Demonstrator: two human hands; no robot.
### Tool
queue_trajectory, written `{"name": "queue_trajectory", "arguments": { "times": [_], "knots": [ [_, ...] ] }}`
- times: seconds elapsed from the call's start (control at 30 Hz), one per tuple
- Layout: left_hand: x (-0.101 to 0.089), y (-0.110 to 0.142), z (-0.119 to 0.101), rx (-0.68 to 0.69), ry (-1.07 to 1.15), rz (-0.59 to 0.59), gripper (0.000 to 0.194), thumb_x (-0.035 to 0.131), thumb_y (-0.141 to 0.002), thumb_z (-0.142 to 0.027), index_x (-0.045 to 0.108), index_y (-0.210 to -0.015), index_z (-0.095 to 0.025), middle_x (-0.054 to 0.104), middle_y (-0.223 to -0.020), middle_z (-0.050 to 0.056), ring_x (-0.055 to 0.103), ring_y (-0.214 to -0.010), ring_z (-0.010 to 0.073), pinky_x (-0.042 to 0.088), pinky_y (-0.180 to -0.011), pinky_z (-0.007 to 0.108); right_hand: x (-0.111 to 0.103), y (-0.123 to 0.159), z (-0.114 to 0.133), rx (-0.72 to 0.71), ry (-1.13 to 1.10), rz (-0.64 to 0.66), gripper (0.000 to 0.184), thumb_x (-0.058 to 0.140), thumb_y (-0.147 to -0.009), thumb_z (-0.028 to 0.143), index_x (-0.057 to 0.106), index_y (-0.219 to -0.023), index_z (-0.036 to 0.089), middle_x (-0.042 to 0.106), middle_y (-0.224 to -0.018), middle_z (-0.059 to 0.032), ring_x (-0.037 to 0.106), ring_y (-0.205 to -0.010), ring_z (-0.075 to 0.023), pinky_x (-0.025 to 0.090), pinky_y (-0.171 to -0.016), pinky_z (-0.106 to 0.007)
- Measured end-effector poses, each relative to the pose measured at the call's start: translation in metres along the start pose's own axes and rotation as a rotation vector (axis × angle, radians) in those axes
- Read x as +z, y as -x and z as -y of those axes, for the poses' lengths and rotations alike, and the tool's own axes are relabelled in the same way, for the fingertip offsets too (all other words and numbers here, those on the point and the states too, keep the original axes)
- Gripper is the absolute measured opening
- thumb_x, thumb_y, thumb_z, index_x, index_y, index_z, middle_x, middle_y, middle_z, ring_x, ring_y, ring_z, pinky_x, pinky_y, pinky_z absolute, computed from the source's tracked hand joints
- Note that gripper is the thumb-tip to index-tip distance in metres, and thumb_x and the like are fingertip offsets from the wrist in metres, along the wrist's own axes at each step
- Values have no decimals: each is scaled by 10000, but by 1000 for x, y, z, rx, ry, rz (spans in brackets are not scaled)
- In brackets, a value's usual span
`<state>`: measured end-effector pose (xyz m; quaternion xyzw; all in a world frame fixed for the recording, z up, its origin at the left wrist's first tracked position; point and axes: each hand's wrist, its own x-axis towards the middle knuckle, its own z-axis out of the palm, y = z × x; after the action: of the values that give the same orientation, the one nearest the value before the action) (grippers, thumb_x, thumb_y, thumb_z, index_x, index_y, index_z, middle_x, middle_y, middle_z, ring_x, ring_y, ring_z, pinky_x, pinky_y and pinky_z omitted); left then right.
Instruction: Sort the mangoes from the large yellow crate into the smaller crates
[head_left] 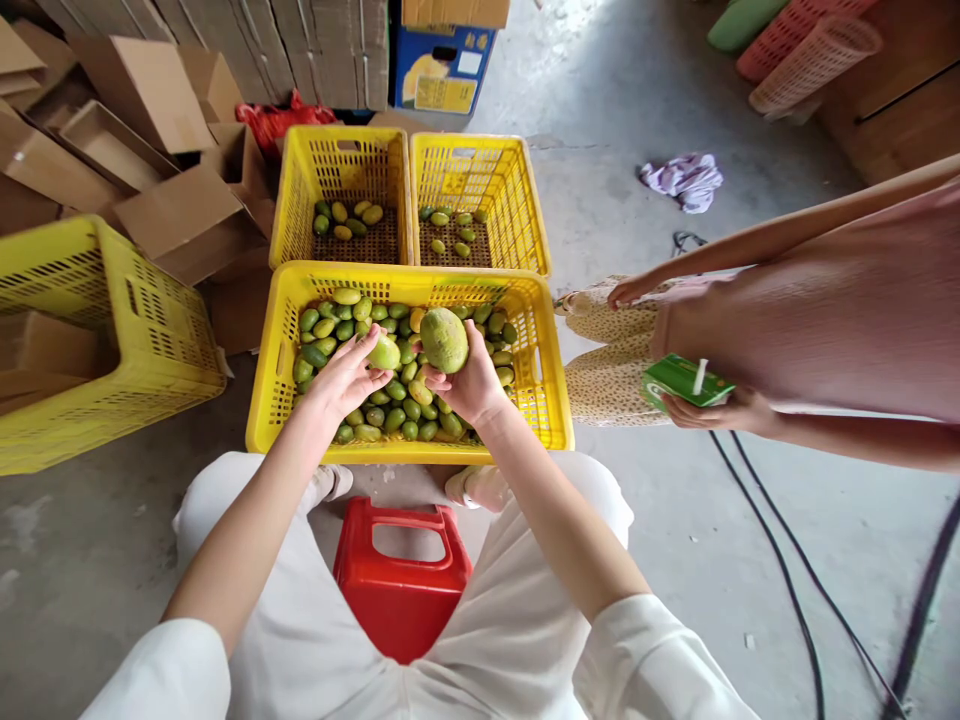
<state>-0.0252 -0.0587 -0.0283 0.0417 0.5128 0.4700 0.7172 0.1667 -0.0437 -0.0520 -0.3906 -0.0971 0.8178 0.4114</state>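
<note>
My left hand [346, 378] is closed around a smooth green mango [385, 353], its fingers along the near side. In my right hand [474, 383] is a larger, speckled yellow-green mango [443, 340], held up with the thumb at its right side. Both hands are above a yellow plastic crate [409, 453] in front of my knees. Many small green and yellowish mangoes [412, 409] fill its bottom, partly hidden by my hands. Two more yellow crates stand just behind it: the left crate [289, 205] and the right crate [525, 200] each contain several mangoes.
Between my legs is a red plastic stool [403, 590]. Cardboard boxes [176, 215] and another yellow crate [154, 330] stand left. At right, a person [810, 310] holds a green drink carton [679, 380]. Black cables [780, 540] and a crumpled cloth [684, 182] lie on the floor.
</note>
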Motion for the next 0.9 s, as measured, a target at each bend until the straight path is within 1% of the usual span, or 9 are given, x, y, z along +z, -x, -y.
{"name": "queue_trajectory", "arguments": {
  "times": [0.13,0.33,0.4,0.47,0.57,0.67,0.77,0.83,0.9],
  "knots": [
    [3,2,1,15,41,36,275,1032,-921,-249,833,-1108,-213,763,-983,10,752,-860,144,671,-852,282,1,-1,-1,-7,5,-18,508,574,-1127,714,742,-1061,239,856,-976,-70,528,-521,-127,377,-427,-236],
    [7,5,1,47,10,1,190,957,-991,-228,774,-1003,-177,812,-982,59,787,-860,156,657,-812,249,6,8,-2,-109,41,-29,269,785,-1027,540,772,-1156,304,836,-1036,11,680,-745,-171,588,-643,-273],
    [7,6,0,39,15,-3,136,900,-1033,-241,780,-1018,-179,815,-981,67,793,-877,165,653,-809,245,7,10,-1,-140,24,-36,234,859,-961,453,768,-1128,318,827,-1052,30,724,-824,-173,619,-686,-263],
    [7,5,-2,28,25,-6,68,817,-1071,-227,791,-1029,-180,810,-984,68,774,-853,155,643,-790,232,8,11,-1,-146,4,-37,214,896,-927,413,738,-1016,301,811,-1007,28,739,-836,-172,635,-687,-253],
    [6,4,-3,29,26,2,43,773,-1047,-192,815,-1056,-193,801,-1003,54,722,-795,133,611,-745,211,8,9,-2,-118,-22,-49,274,901,-928,375,649,-869,282,783,-908,21,747,-794,-167,642,-664,-247],
    [5,5,-4,33,13,25,65,791,-1029,-260,822,-1044,-206,775,-950,45,689,-757,144,571,-677,221,9,7,-6,-77,-33,-50,209,883,-911,320,679,-951,293,804,-909,30,810,-843,-193,649,-661,-262],
    [5,7,-5,24,19,34,105,786,-1014,-296,821,-1028,-198,730,-858,36,674,-731,156,546,-647,236,9,6,-9,-79,-50,-56,215,859,-873,301,681,-993,300,810,-900,25,862,-972,-243,721,-796,-336],
    [7,8,-3,41,47,6,50,760,-972,-216,799,-960,-186,711,-817,24,674,-733,147,554,-677,233,9,5,-10,-101,-75,-79,202,836,-858,291,662,-961,297,806,-887,11,869,-1040,-268,752,-916,-397],
    [8,7,-1,88,77,-20,95,742,-901,-118,736,-842,-192,693,-778,6,668,-735,130,565,-730,227,7,3,-10,-110,-107,-100,201,826,-857,278,650,-952,299,808,-890,4,867,-1061,-279,762,-974,-440]
  ]
}}
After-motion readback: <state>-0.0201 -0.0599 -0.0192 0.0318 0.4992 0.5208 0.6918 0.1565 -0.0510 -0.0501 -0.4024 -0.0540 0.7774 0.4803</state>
